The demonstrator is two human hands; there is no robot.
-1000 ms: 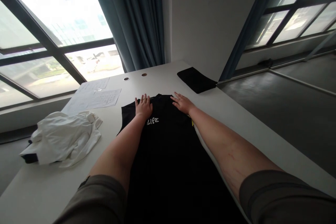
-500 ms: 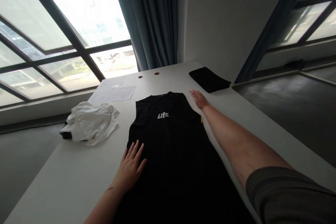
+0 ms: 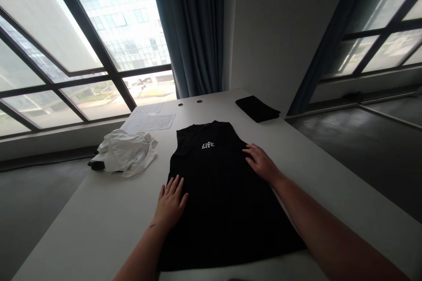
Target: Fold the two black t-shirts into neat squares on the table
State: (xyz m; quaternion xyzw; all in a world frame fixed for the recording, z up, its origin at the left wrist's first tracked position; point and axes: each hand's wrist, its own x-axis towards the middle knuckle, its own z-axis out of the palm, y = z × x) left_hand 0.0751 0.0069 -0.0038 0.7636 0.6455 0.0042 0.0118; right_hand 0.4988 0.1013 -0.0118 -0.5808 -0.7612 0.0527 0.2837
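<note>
Scene: A person stood at a white worktop by tall windows, a black sleeveless shirt lettered "LIFE" spread flat before them, neck end away from the camera.

What changed: Half a second before, the right hand rested up by the shirt's far shoulder; it had since drawn back toward the body along the right edge. The left hand, up at the collar a second before, had already dropped to the lower left side and held there. The cloth lay smoother and squarer on the worktop, which read as a flattening stroke run from top to hem.

Left hand: The left hand lay palm down on the shirt's left edge, fingers straight and slightly fanned, the forearm rising from the bottom of the frame. The grip was spread flat, pinching nothing.

Right hand: The right hand lay palm down on the right side below the armhole, fingers pointing across the cloth, the arm stretched long from the lower right corner. Its grip was likewise spread, nothing held.

Around: A crumpled white garment sat to the left, well apart from the shirt; printed sheets lay beyond it, and a folded black cloth rested at the far right corner.
</note>
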